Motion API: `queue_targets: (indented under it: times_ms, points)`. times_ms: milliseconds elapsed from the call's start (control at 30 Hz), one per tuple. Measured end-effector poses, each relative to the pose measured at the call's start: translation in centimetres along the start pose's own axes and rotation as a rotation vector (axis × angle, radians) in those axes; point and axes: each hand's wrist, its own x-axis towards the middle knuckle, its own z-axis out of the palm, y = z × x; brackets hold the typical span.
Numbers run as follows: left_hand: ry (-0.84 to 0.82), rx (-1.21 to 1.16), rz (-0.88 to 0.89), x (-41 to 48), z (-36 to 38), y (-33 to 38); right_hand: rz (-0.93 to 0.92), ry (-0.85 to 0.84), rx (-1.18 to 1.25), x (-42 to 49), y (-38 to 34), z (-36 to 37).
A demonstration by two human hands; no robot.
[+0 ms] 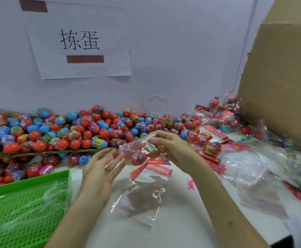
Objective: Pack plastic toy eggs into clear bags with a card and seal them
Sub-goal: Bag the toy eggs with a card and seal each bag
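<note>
At far left I note a green perforated plastic tray [26, 203], rigid and grid-holed, then the heap of loose toy eggs [65, 133]: smooth, glossy red and blue shells with printed bands. The left hand [99, 167] is spread, fingers straight, gripping nothing, just beside the filled clear bag [139, 151]. The right hand [171, 147] curls round that bag's other end and holds it above the table. I judge the step to be sealing: the left fingers must next pinch the thin, crinkly film flat. An empty bag [142, 194] with a red header card [156, 169] lies below it, and a cardboard box [280, 77] stands at right.
</note>
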Motion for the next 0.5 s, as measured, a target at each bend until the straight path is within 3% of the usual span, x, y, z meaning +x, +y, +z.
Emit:
queue_targets:
  times_ms: [167, 300, 333, 500]
  points:
    - [0.053, -0.011, -0.044, 0.5, -0.6, -0.2, -0.037, -0.005, -0.03, 0.2, -2.9, -4.4]
    - [0.03, 0.037, -0.072, 0.2, -0.2, -0.7, -0.292, 0.354, 0.589, 1.9, -6.3, -10.1]
    - [0.033, 0.04, -0.084, 0.1, -0.2, -0.9, -0.325, 0.415, 0.649, 2.3, -6.9, -11.3]
    - [0.044, 0.063, -0.085, 0.1, -0.1, -0.9, -0.171, 0.622, 0.121, 3.1, -4.9, -12.5]
